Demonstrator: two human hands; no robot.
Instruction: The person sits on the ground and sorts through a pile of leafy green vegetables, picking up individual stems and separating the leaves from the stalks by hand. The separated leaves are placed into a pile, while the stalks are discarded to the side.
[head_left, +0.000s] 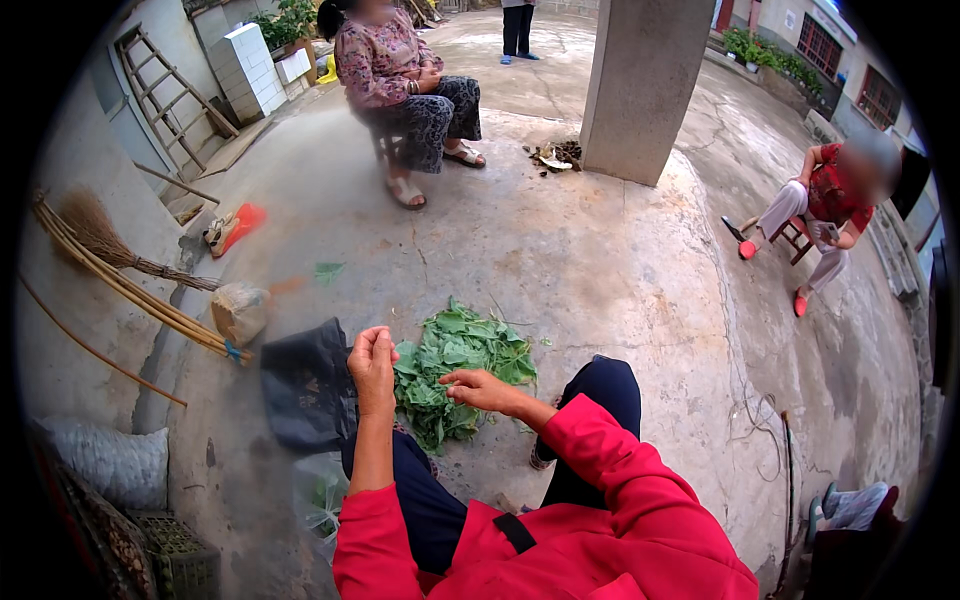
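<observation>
Green leaves with stems (457, 345) lie in a loose heap on the concrete floor between my feet. My left hand (373, 367) is raised at the heap's left edge, its fingers curled and the thumb near the fingertips; whether something thin is pinched there is not clear. Over the middle of the heap is my right hand (476, 388), palm down, index finger extended and fingers slightly apart, with nothing visible in it. A black bag (309, 386) lies flat left of the heap. Beside my left leg, a clear plastic bag (322, 495) has green leaves inside.
One person (397, 82) sits ahead, another (832, 195) sits at the right, and a third stands far back. A concrete pillar (637, 90) rises ahead. Bamboo poles (150, 289), a twig broom (112, 240) and a tied plastic bag (240, 311) are at the left. A plastic crate (180, 551) stands lower left.
</observation>
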